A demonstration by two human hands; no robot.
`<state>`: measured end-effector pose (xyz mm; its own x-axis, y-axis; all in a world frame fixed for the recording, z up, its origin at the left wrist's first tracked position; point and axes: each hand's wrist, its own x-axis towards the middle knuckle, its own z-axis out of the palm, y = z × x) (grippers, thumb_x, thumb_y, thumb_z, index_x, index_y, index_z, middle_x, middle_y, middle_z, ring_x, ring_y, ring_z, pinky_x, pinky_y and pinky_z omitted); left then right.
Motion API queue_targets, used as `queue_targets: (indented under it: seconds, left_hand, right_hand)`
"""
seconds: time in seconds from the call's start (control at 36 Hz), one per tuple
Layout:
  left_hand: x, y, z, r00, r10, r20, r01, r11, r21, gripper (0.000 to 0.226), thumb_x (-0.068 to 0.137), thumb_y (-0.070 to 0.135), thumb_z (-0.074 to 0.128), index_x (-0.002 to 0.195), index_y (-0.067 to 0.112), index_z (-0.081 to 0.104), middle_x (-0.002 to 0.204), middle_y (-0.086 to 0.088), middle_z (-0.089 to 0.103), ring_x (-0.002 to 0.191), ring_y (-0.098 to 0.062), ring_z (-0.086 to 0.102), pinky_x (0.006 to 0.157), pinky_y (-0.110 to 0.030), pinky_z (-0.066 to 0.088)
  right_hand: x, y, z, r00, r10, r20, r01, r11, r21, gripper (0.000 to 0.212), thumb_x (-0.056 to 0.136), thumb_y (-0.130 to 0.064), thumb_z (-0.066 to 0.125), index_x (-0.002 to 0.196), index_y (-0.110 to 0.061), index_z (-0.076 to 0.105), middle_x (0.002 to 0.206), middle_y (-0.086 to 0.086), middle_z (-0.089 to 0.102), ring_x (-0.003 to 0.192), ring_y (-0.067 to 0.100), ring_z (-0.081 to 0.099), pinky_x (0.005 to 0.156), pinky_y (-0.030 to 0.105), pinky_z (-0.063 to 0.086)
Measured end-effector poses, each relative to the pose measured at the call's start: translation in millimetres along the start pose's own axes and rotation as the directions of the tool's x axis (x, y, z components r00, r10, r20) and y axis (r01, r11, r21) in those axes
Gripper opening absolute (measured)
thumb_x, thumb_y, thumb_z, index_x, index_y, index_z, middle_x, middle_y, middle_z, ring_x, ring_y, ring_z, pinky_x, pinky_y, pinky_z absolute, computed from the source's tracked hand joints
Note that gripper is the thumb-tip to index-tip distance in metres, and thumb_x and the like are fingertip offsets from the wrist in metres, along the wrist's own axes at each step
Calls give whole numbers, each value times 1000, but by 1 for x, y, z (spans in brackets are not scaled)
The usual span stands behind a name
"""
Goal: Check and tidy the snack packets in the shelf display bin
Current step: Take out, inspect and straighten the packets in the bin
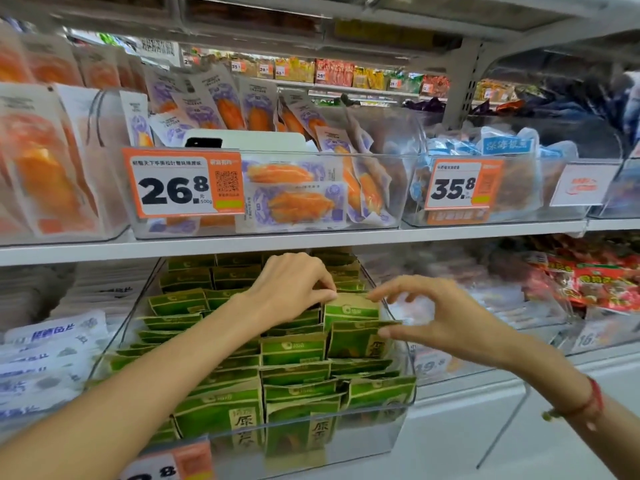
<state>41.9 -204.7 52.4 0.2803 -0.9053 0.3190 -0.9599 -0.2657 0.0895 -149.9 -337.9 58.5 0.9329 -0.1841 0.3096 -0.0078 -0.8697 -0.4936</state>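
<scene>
Packets (294, 351), green and brown, stood in upright rows inside a clear bin (388, 441) on the lower shelf, straight ahead of me. Nearest, the front rows leaned against the bin's wall, which kept them standing. Farther in, my left hand (294, 289) pinched the top edge of one raised packet (351, 308), likely to check it. My right hand (446, 320), fingers spread and loosely curved, touched that packet's corner and the next one, steadying the row. Above, a shelf (311, 242) carried orange snacks.
</scene>
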Motion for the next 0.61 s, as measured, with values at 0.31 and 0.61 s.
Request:
queue_targets:
  seconds: [0.31, 0.61]
  left_hand:
    - [-8, -1, 3, 1000, 16, -23, -17, 999, -44, 27, 91, 49, 61, 106, 33, 75, 95, 10, 73, 86, -6, 64, 68, -22, 46]
    - [-11, 9, 0, 996, 88, 31, -89, 995, 43, 32, 91, 48, 61, 120, 34, 68, 109, 10, 69, 104, -11, 60, 76, -27, 45]
  right_hand:
    - [31, -20, 27, 972, -3, 233, 166, 712, -682, 20, 94, -38, 59, 107, -27, 68, 107, -6, 69, 102, 22, 60, 71, 30, 38]
    - [44, -1, 42, 906, 89, 413, 141, 859, -493, 18, 89, -31, 67, 103, -24, 75, 101, -7, 73, 93, 13, 65, 71, 24, 45]
